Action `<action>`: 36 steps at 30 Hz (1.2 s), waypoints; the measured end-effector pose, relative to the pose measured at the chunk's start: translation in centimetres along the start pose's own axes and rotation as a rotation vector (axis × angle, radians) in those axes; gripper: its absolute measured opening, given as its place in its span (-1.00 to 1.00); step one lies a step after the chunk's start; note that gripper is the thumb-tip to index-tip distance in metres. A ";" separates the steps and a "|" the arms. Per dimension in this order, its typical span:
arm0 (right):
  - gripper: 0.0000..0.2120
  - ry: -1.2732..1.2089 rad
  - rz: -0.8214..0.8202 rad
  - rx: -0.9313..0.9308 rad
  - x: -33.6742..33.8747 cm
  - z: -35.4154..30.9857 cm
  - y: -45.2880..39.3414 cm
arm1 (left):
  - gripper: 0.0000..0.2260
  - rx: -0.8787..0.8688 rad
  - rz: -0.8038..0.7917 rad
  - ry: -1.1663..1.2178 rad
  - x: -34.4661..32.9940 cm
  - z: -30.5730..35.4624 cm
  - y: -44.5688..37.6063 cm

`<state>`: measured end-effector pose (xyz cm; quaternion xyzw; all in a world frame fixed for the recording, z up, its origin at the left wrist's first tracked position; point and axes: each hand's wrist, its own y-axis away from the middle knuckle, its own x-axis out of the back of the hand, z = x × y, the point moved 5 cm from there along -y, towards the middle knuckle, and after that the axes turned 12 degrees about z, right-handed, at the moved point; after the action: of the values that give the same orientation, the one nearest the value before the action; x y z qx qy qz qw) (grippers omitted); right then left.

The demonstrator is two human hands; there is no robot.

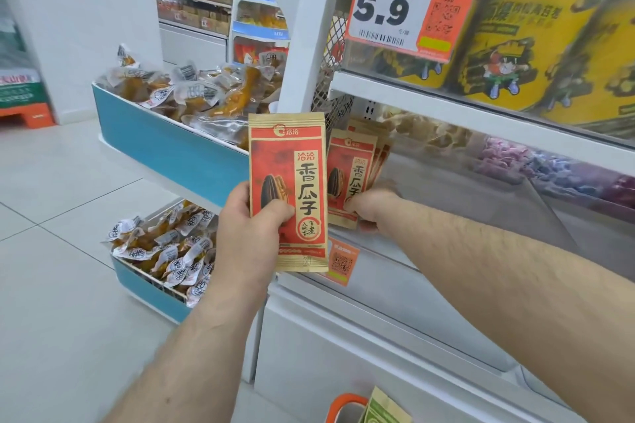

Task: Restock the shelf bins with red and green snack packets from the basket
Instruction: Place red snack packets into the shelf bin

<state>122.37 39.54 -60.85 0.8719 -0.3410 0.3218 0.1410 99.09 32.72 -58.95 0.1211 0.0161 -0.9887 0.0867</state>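
Behind the clear bin front (481,203), right hand's fingers (385,187), blurred.

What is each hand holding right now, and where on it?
The left hand grips one red packet at its lower left edge, thumb across the front. The right hand holds the lower part of a stack of red packets in the shelf bin.

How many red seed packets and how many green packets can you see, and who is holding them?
Red sunflower seed packet held up in the left hand: 1
Red sunflower seed packets the right hand holds at the shelf bin: at least 3, fanned and overlapping
Green packet at the bottom edge, by the orange basket handle: 1
Total: at least 5
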 end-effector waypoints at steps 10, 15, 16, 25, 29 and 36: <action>-0.70 0.100 0.109 0.148 -1.2 -1.1 -2.5 | -0.84 0.002 -0.013 0.015 -0.9 -0.6 0.0; -0.46 0.046 0.104 0.107 -1.8 -0.4 -3.0 | -0.83 -0.005 -0.034 0.006 -1.3 -0.8 0.2; -0.43 0.052 0.117 0.100 -1.7 -0.3 -3.2 | -0.83 -0.005 -0.040 0.006 -1.3 -0.8 0.3; -0.70 -0.018 0.009 0.097 -2.5 0.6 -3.5 | -0.76 -0.141 -0.103 -0.134 -0.3 1.3 0.2; -0.73 0.023 0.029 0.108 -2.0 0.5 -3.4 | -0.75 -0.245 -0.126 -0.158 -0.5 2.9 0.6; -0.78 0.040 0.059 0.137 -1.2 0.0 -3.5 | -0.64 -0.525 -0.217 -0.414 -2.3 5.2 0.4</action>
<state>124.11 42.65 -61.76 0.8625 -0.3408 0.3658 0.0785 100.14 32.43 -53.38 -0.1108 0.2649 -0.9578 0.0106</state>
